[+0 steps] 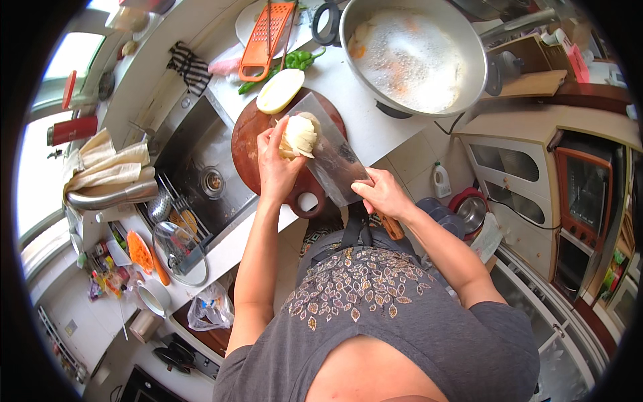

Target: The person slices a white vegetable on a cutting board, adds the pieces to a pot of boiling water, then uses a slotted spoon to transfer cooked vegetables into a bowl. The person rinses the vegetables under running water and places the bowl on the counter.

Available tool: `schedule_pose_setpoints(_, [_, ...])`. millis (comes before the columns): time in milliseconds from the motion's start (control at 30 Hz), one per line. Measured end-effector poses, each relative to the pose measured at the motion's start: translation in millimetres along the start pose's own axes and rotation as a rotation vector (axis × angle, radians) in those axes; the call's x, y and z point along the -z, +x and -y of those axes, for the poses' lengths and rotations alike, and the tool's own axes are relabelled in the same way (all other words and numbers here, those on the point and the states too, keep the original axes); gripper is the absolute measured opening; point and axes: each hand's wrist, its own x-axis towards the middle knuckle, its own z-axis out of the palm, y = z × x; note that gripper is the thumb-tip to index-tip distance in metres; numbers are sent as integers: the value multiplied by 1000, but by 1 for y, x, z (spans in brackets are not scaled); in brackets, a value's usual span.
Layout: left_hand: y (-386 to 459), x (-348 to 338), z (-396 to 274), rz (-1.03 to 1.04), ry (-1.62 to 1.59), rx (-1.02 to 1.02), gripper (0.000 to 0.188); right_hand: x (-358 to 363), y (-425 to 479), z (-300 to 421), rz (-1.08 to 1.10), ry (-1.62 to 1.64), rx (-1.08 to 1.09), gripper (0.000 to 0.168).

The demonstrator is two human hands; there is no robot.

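A wide cleaver (pixel 334 156) with a wooden handle is in my right hand (pixel 383 193), its blade tilted up over the round wooden cutting board (pixel 245 138). My left hand (pixel 279 166) grips a bunch of pale cut vegetable pieces (pixel 300 136) against the blade's upper part. Just beyond, a pale halved vegetable (pixel 280 90) lies cut face up at the board's far edge. Green peppers (pixel 301 59) and an orange grater (pixel 258 45) with chopsticks on it lie past the board. To the right stands a large metal pot (pixel 485 75) of frothy liquid with orange bits.
The steel sink (pixel 221 156) adjoins the board on the left. Nearer on that counter are a dish of shredded orange vegetable (pixel 140 251), a glass lid (pixel 180 254) and a white mug (pixel 154 297). A striped cloth (pixel 190 68) hangs behind the sink. A white bottle (pixel 441 180) stands low on the right.
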Motion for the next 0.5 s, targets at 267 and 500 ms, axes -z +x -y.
schedule_pose_setpoints(267, [93,-13,-138,54,-151,-326,62,57,-59,68,-359,39,296,20])
schedule_pose_setpoints(500, [170,-58,-167,550,-601,59,46,127,-65,94,-661,-137,429,17])
